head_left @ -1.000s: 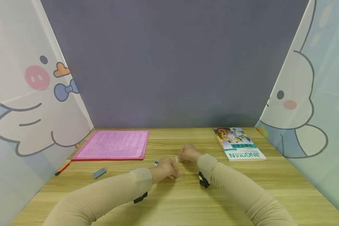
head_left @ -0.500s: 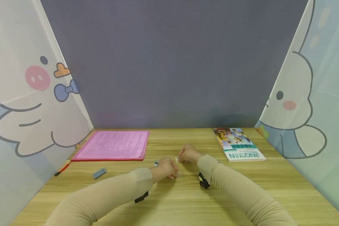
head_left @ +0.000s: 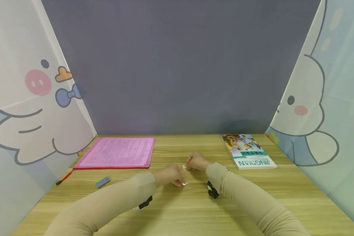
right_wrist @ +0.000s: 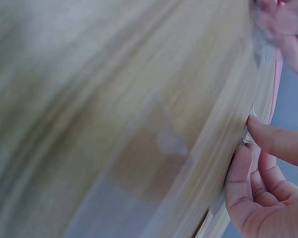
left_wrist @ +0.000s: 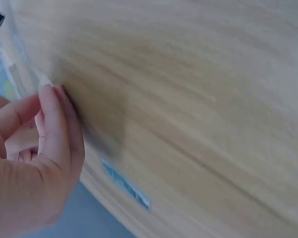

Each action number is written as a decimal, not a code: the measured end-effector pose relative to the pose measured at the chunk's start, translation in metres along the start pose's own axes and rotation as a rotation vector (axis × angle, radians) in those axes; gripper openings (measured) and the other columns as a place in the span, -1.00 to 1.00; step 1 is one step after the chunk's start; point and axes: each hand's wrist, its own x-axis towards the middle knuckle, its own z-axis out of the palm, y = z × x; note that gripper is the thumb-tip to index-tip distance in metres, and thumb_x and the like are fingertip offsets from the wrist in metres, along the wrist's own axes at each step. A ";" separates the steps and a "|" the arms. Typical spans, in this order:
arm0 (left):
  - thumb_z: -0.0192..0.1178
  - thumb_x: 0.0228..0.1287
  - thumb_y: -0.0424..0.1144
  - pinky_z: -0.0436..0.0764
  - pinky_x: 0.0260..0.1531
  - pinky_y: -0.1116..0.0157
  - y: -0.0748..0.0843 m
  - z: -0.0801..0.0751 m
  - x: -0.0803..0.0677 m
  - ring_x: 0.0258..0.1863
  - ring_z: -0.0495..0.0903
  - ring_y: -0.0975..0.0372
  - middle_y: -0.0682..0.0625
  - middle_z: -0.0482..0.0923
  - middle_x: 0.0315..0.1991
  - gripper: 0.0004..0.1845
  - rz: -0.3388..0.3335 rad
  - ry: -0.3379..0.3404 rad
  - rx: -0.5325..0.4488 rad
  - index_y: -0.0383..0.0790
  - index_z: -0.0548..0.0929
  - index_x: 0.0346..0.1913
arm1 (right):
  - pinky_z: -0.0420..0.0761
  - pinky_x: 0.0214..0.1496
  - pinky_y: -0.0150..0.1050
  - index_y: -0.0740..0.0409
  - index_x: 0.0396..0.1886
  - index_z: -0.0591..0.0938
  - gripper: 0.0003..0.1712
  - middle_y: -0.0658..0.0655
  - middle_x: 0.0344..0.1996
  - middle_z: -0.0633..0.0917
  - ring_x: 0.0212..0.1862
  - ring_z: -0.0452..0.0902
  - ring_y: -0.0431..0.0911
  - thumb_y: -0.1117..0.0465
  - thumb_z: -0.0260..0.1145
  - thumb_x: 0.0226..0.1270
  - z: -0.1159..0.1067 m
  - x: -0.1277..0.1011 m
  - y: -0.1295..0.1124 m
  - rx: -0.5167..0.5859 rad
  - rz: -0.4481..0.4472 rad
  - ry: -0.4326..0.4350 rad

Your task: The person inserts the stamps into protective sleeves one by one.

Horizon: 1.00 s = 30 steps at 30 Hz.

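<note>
Folder [head_left: 118, 152] far left on desk [head_left: 194, 209]; book [head_left: 247, 150] far right.

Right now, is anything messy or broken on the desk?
Nothing stands out. The pink folder and book lie flat, the red pen and grey eraser lie loose, nothing spilled.

We wear long, close-fitting beige sleeves on both arms, the cloth smooth with soft folds near the elbows and ending at the wrists, so our left hand [head_left: 170, 174] and right hand [head_left: 196, 161] are bare. A small black device is strapped under each forearm: one beneath the left sleeve [head_left: 145, 202], one beneath the right [head_left: 212, 190], the latter showing a pale mark on its casing. Our fingernails are short and unpainted.
</note>
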 end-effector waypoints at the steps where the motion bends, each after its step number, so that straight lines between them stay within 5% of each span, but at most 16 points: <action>1: 0.32 0.00 -0.58 0.75 -0.41 0.36 -0.002 -0.002 0.002 -0.56 0.67 0.17 -0.16 0.66 -0.49 -0.92 0.009 -0.028 -0.029 -0.44 0.63 -0.42 | 0.64 -0.41 -0.37 0.25 -0.44 0.60 -0.77 0.10 -0.43 0.59 -0.46 0.49 -0.15 0.46 0.51 -0.03 0.000 0.000 0.001 0.001 0.001 0.003; 7: 0.26 0.05 -0.62 0.77 -0.37 0.28 -0.002 -0.012 0.002 -0.52 0.71 0.10 -0.26 0.67 -0.46 -0.86 0.000 -0.056 -0.122 -0.48 0.55 -0.32 | 0.67 -0.41 -0.34 0.25 -0.44 0.59 -0.76 0.11 -0.44 0.61 -0.46 0.55 -0.13 0.46 0.52 -0.05 0.001 0.000 0.003 0.028 -0.010 0.002; 12: 0.23 0.10 -0.64 0.77 -0.29 0.23 0.000 -0.017 -0.001 -0.45 0.72 0.08 -0.26 0.66 -0.42 -0.77 0.002 -0.004 -0.153 -0.53 0.55 -0.14 | 0.68 -0.44 -0.34 0.28 -0.42 0.60 -0.77 0.11 -0.47 0.61 -0.50 0.55 -0.13 0.46 0.51 -0.04 0.001 0.001 0.006 0.057 -0.028 -0.016; 21: 0.23 0.19 -0.51 0.76 -0.19 0.19 0.003 -0.035 -0.003 -0.28 0.71 -0.04 -0.22 0.67 -0.34 -0.88 0.097 0.106 -0.114 -0.49 0.63 -0.22 | 0.65 -0.44 -0.37 0.31 -0.31 0.64 -0.83 0.11 -0.41 0.61 -0.49 0.50 -0.16 0.49 0.40 0.07 -0.002 0.003 0.004 0.162 -0.036 -0.009; 30: 0.27 0.20 -0.51 0.76 -0.20 0.23 0.013 -0.046 0.001 -0.42 0.66 0.24 -0.22 0.67 -0.26 -0.86 0.149 0.210 -0.229 -0.52 0.64 -0.19 | 0.72 -0.25 -0.19 0.32 -0.18 0.63 -0.80 0.15 -0.37 0.64 -0.40 0.56 -0.10 0.43 0.36 0.17 -0.015 -0.005 -0.018 0.226 -0.064 0.000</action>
